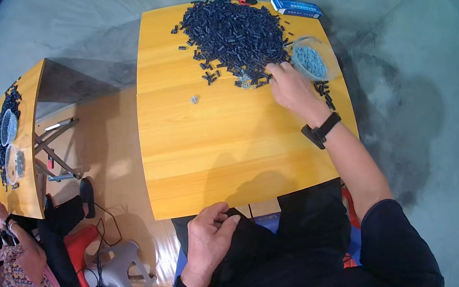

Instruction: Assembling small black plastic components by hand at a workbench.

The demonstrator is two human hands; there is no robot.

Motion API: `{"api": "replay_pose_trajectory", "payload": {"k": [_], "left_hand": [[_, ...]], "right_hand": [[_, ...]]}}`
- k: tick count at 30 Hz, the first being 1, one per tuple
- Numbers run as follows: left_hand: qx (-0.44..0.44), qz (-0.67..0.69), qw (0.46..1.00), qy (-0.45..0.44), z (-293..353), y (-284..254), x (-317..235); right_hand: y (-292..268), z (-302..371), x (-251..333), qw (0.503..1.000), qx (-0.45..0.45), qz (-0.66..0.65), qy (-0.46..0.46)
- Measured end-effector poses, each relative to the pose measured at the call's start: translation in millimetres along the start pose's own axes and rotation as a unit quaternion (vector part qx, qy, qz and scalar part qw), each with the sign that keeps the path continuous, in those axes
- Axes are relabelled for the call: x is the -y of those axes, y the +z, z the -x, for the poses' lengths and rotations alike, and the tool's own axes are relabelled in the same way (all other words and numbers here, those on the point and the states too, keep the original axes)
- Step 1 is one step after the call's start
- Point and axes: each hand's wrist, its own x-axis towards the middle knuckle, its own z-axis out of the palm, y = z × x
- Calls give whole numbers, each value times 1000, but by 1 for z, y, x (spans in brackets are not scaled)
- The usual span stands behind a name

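Observation:
A large heap of small black tube-like pieces [234,33] covers the far part of the yellow wooden table [219,151]. My right hand [292,86] reaches to the heap's near right edge, its fingers bent together among the pieces; what they pinch is too small to make out. Just right of it stands a clear round tub [310,59] holding many light blue-grey small parts. My left hand [210,235] is over my lap at the table's front edge, fingers curled in and thumb against them, and anything inside is hidden.
A blue and white box [296,7] lies at the far right corner, near a red and black tool [246,1]. Several black pieces [324,95] lie below the tub. One small clear part [194,99] sits apart. At left, a person [25,263] sits by another table [28,167].

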Motion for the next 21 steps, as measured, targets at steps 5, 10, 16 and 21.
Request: {"api": "replay_pose_trajectory", "payload": {"k": [5, 10, 16, 21], "left_hand": [[10, -10, 1000, -4, 2, 0, -2], [15, -13, 1000, -15, 0, 0, -2], [-10, 10, 1000, 0, 1, 3, 2], [-8, -1, 1000, -6, 0, 1, 2]], "right_hand": [[-10, 30, -1, 999, 28, 10, -15], [-8, 38, -12, 999, 16, -7, -27], [-3, 35, -9, 999, -2, 6, -53], [-7, 44, -12, 996, 22, 82, -17]]}}
